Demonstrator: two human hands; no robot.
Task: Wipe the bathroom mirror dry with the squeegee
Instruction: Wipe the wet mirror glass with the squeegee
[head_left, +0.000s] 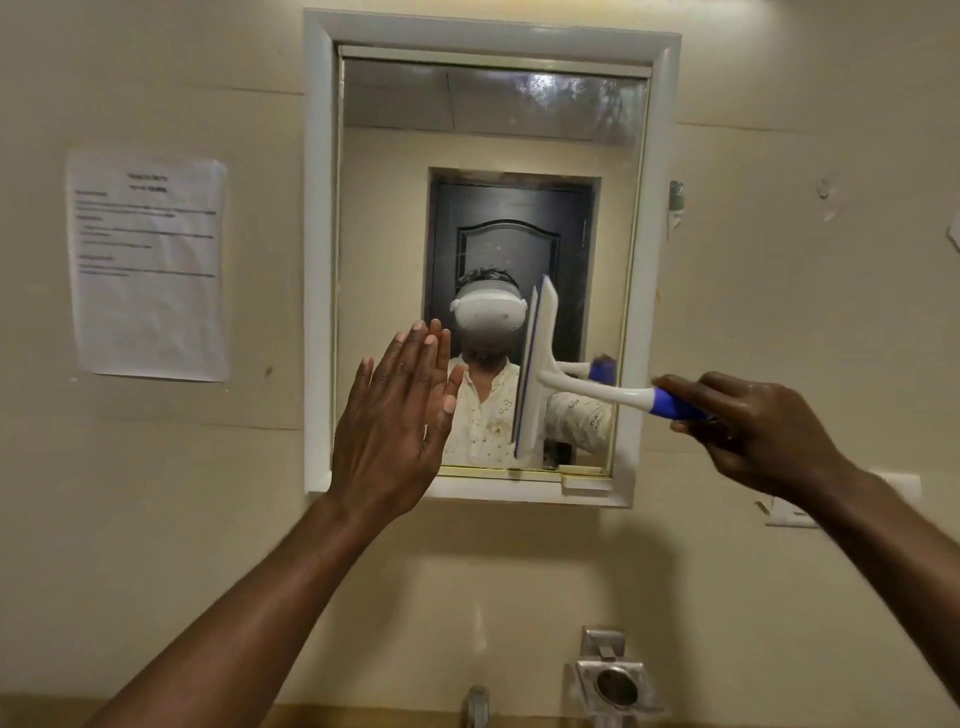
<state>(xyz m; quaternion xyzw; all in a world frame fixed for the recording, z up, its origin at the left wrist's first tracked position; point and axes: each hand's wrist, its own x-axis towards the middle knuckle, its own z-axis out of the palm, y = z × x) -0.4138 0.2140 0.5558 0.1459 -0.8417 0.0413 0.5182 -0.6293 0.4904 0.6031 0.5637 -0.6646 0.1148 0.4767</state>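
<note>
Mid-wipe, by the look of it. Squeegee (537, 369) held with blade upright against the mirror (395, 208), right of centre in the lower half, near the right edge. Right hand (748, 421) wrapped round the blue grip, fingers curled over it, handle reaching in from beyond the mirror's right edge. Left hand (397, 415) flat and released, fingers straight and together, raised at the mirror's lower left corner; touching the glass or just off it, cannot tell.

Progress, judged from the glass alone: middle and lower panes reflecting cleanly, so probably wiped already. Streaks and droplets remaining along the top edge, thickest toward the upper right corner. So most done, top band left, perhaps a thin strip down the right edge too.

Room for moving: white frame (318, 260) standing proud round the glass, likely to stop the blade at each edge. Open travel leftward across the pane, though the left hand in the way at the lower left. Paper notice (148, 265) on the wall well left of the frame, clear of any stroke. Tap (477, 706) below, well apart.
</note>
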